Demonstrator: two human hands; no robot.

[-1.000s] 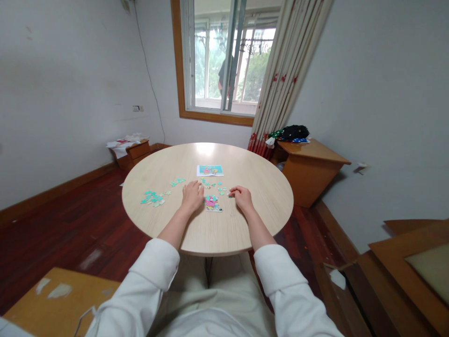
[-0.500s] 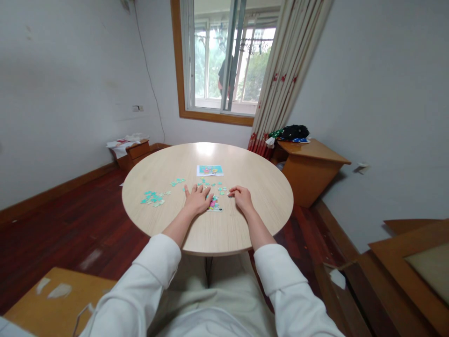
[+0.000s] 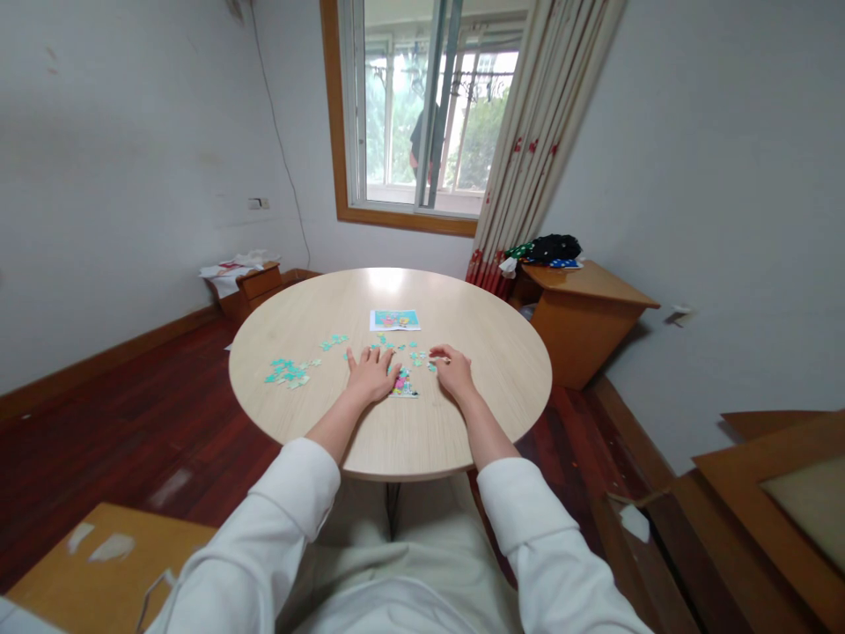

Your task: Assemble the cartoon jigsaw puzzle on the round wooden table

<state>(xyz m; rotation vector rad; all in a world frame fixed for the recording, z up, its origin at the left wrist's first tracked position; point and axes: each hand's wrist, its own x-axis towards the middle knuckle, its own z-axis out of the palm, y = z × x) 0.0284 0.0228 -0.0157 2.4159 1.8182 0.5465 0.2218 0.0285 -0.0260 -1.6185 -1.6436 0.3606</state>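
My left hand (image 3: 371, 376) lies flat with its fingers spread, on the table and against the left side of a partly joined jigsaw puzzle (image 3: 404, 384). It covers part of that puzzle. My right hand (image 3: 454, 372) hovers low to the right, fingers bent and a little apart. A small puzzle piece (image 3: 431, 367) rests just beside its fingertips. Several loose teal pieces (image 3: 417, 358) are scattered between the hands and farther back. A printed picture sheet (image 3: 394, 320) lies beyond them.
A pile of teal puzzle pieces (image 3: 287, 372) is on the left of the round table (image 3: 488, 317), with a smaller group (image 3: 334, 342) behind it. A wooden desk (image 3: 587, 308) holding dark cloth stands at right. Behind the window (image 3: 422, 114) a person is partly visible.
My right hand's fingers have lifted and loosened slightly, and the small piece by the fingertips shows more clearly. My left hand stays in place.
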